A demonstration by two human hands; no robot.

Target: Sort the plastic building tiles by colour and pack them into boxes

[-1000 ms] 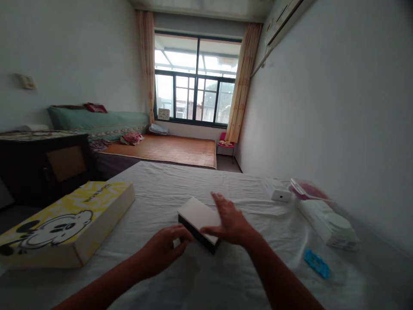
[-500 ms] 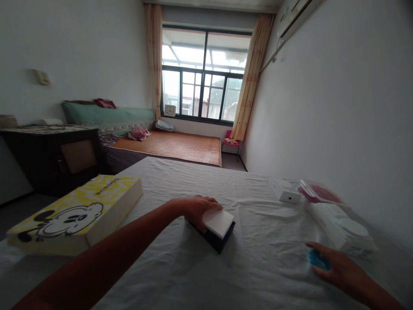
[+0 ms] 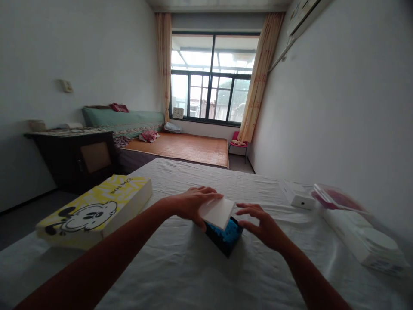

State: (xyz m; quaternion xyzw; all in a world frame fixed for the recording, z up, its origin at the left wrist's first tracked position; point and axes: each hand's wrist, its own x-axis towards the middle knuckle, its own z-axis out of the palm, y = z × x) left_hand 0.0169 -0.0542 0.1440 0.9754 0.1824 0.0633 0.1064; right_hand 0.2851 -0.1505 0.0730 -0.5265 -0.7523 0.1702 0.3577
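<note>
My left hand (image 3: pixel 192 203) grips a white square lid (image 3: pixel 217 212), thumb at its near side and fingers over the far edge. The lid sits tilted above a small dark box (image 3: pixel 227 251) on the white cloth. Inside that box, partly covered by the lid, lies something bright blue and crumpled-looking (image 3: pixel 226 233); its kind is unclear. Just right of the box hovers my right hand (image 3: pixel 266 227), fingers spread with nothing between them, thumb close to the box's right edge.
At left lies a yellow and white cartoon box (image 3: pixel 93 211). On the right are a small white box (image 3: pixel 298 197), a clear container with reddish contents (image 3: pixel 342 199) and a long white package (image 3: pixel 358 237). A bed (image 3: pixel 180 148) stands beyond the cloth-covered surface (image 3: pixel 180 275).
My right hand has moved left to the box and no longer holds the blue thing, which now shows inside the box. The left hand has raised the lid slightly. The view shifted left.
</note>
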